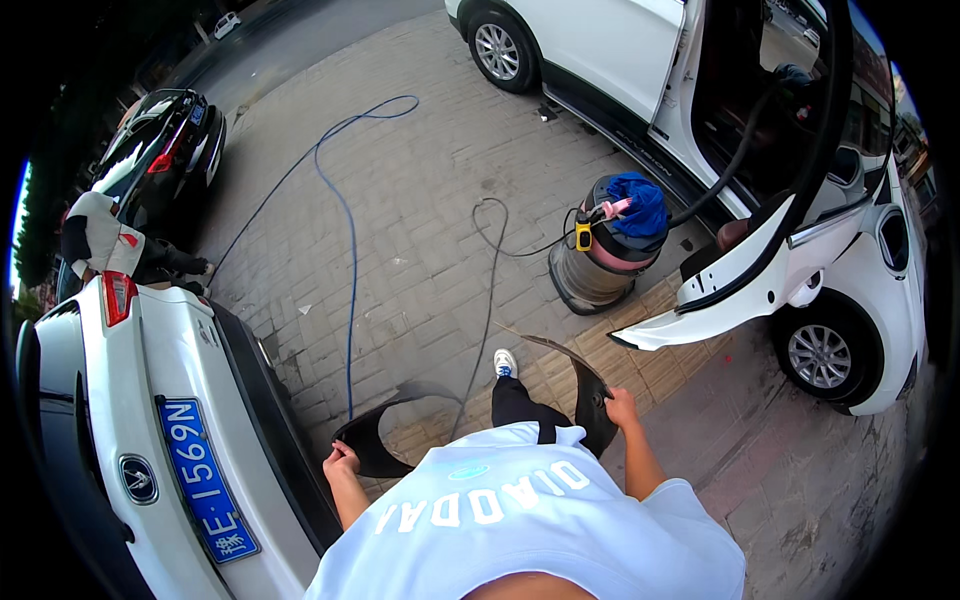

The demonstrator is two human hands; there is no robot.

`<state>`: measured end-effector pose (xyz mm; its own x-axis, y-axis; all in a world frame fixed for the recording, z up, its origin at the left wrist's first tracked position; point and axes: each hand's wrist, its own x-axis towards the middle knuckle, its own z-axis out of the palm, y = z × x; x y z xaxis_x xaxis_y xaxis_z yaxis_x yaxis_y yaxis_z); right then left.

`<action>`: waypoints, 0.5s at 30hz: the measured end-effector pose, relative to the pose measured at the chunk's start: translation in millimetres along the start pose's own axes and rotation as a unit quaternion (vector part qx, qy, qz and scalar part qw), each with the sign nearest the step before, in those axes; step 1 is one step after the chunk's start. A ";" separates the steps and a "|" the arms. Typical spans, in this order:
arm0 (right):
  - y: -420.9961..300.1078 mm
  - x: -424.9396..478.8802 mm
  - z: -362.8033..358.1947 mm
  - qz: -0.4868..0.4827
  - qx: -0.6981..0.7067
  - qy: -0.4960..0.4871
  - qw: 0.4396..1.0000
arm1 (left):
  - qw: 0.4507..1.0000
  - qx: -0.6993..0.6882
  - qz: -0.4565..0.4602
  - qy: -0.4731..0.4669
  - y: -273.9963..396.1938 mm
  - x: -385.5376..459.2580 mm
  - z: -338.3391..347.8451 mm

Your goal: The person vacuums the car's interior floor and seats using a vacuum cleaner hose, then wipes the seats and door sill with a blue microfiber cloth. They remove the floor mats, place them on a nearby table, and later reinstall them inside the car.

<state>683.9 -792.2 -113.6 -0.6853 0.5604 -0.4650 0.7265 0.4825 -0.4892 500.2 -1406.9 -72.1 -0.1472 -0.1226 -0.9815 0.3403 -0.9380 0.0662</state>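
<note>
My left hand [343, 459] grips the edge of a thin black sheet, which looks like a car floor mat [365, 441], out to my left. It bends in a curve above the paving, close to a white car's rear bumper. On the other side, my right hand [621, 409] pinches a second dark floor mat [590, 394] by its edge, near a round fitting. That mat hangs curved beside my leg, its far end thin and brownish. My shirt hides part of both arms. One of my shoes [506, 364] shows on the paving between the mats.
A drum vacuum cleaner [600, 259] with a blue cloth [637, 202] on top stands ahead right. Its suction hose [731, 165] enters a white car [600, 45] with an open door [720, 315]. A blue hose [351, 247] and a dark cord [491, 292] cross the paving. A person [112, 232] is beside a parked car.
</note>
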 end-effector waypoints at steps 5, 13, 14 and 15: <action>-121.0 145.7 -27.3 -0.140 -0.012 -0.026 0.990 | 1.000 -0.004 0.011 -0.001 -83.2 -42.4 130.8; -292.3 291.7 -140.0 -0.115 0.137 -0.010 0.984 | 0.997 0.068 -0.001 -0.021 -191.2 -32.8 308.8; -303.8 303.7 -149.9 -0.114 0.147 0.018 0.982 | 0.997 0.078 -0.022 0.000 -211.2 -23.7 333.3; -313.8 314.3 -157.3 -0.114 0.156 0.047 0.980 | 0.994 0.102 -0.035 0.006 -231.4 -10.6 357.6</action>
<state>248.3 -661.6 9.8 -0.8100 0.5281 -0.2549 0.4947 0.3820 -0.7806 90.9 -1304.5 -12.8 -0.1528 -0.0520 -0.9869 0.1332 -0.9906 0.0316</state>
